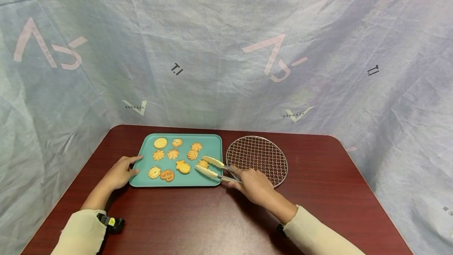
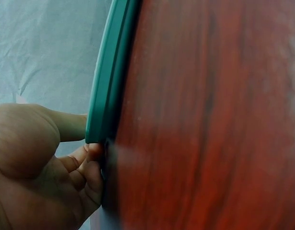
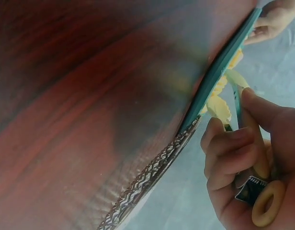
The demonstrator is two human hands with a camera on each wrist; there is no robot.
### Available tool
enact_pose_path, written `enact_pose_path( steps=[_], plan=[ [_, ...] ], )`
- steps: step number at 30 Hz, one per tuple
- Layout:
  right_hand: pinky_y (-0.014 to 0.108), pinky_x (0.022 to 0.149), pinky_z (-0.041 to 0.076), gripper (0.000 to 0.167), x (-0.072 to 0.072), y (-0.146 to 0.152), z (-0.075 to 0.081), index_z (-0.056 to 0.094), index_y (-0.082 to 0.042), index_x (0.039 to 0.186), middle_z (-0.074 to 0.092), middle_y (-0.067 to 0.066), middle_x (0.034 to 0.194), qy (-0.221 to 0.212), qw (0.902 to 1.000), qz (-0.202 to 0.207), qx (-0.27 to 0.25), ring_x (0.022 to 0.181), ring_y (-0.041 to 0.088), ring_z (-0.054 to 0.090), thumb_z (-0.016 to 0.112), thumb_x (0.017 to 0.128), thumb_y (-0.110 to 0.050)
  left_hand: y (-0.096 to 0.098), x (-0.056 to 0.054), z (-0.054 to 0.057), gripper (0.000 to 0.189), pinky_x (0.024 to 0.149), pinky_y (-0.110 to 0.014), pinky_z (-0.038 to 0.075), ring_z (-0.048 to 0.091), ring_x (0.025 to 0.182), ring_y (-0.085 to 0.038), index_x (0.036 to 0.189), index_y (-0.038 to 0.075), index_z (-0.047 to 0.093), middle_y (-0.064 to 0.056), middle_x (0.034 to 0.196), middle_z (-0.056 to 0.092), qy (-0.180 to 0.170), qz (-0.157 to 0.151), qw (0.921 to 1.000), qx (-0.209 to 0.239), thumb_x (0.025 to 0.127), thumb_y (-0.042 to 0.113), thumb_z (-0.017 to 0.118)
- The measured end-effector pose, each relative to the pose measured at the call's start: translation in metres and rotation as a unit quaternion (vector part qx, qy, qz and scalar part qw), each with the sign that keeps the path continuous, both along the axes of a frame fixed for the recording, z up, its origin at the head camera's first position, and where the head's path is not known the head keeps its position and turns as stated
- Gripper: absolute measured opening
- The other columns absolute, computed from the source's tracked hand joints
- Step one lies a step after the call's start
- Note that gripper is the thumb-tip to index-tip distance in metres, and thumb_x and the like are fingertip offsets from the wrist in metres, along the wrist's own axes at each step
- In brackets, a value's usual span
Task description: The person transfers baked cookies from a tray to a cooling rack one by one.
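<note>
My right hand (image 1: 255, 186) grips a pair of tongs (image 1: 213, 174) with pale yellow tips and metal arms; a ring end (image 3: 268, 203) shows in the right wrist view. The parted tips straddle a small flower-shaped cookie (image 1: 203, 163) near the right side of a teal baking tray (image 1: 141, 182). With thumb and fingers, my left hand (image 1: 120, 172) holds the tray's left rim (image 2: 107, 81). Several more cookies lie on the tray, among them a fish-shaped one (image 1: 183, 167), a pretzel-shaped one (image 1: 167, 175), a swirl (image 1: 192, 155) and a round one (image 1: 160, 143).
Right of the tray lies a round wire cooling rack (image 1: 257, 148), partly covered by my right hand. Both rest on a dark red wood-grain table (image 1: 318, 176). A pale printed cloth (image 1: 219, 89) hangs behind it and at its sides.
</note>
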State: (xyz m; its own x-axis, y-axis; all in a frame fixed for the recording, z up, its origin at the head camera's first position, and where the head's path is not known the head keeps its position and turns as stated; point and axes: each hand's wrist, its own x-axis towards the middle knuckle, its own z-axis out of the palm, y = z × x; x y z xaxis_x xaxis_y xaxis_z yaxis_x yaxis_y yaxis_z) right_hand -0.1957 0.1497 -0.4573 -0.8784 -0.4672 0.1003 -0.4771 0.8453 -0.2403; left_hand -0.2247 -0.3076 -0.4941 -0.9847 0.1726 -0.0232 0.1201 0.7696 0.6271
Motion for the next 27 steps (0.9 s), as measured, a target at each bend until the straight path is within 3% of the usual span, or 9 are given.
enact_pose_path(
  steps=[8, 18, 27],
  plan=[
    [0.038, 0.054, 0.049, 0.062, 0.001, 0.001, 0.003, 0.062, -0.013, 0.145, 0.075, 0.016, 0.090, 0.018, 0.9998, 0.006, -0.011, 0.066, 0.022, 0.065, 0.073, 0.094, -0.047, 0.000, 0.000, -0.001, 0.053, 0.062, -0.035, 0.042, 0.047, 0.074, -0.022, 0.150, -0.011, 0.045, -0.038, 0.130, 0.043, -0.003, 0.002, 1.0000, 0.004, 0.101, 0.000, 0.062],
    [0.036, 0.052, 0.047, 0.058, 0.001, 0.007, 0.005, 0.063, -0.014, 0.143, 0.067, 0.005, 0.071, 0.031, 0.9994, 0.012, -0.009, 0.058, 0.016, 0.058, 0.076, 0.093, -0.041, 0.000, 0.000, -0.001, 0.053, 0.059, -0.032, 0.041, 0.046, 0.073, -0.022, 0.149, -0.011, 0.045, -0.037, 0.129, 0.044, 0.004, 0.000, 1.0000, 0.008, 0.100, -0.001, 0.061],
    [0.037, 0.054, 0.048, 0.059, 0.001, 0.010, 0.005, 0.062, -0.015, 0.144, 0.068, 0.004, 0.073, 0.032, 0.9994, 0.006, -0.009, 0.059, 0.014, 0.057, 0.075, 0.094, -0.043, -0.001, 0.000, -0.003, 0.052, 0.061, -0.033, 0.041, 0.046, 0.074, -0.022, 0.149, -0.011, 0.045, -0.038, 0.129, 0.044, 0.006, -0.001, 1.0000, 0.004, 0.100, 0.000, 0.062]
  ],
)
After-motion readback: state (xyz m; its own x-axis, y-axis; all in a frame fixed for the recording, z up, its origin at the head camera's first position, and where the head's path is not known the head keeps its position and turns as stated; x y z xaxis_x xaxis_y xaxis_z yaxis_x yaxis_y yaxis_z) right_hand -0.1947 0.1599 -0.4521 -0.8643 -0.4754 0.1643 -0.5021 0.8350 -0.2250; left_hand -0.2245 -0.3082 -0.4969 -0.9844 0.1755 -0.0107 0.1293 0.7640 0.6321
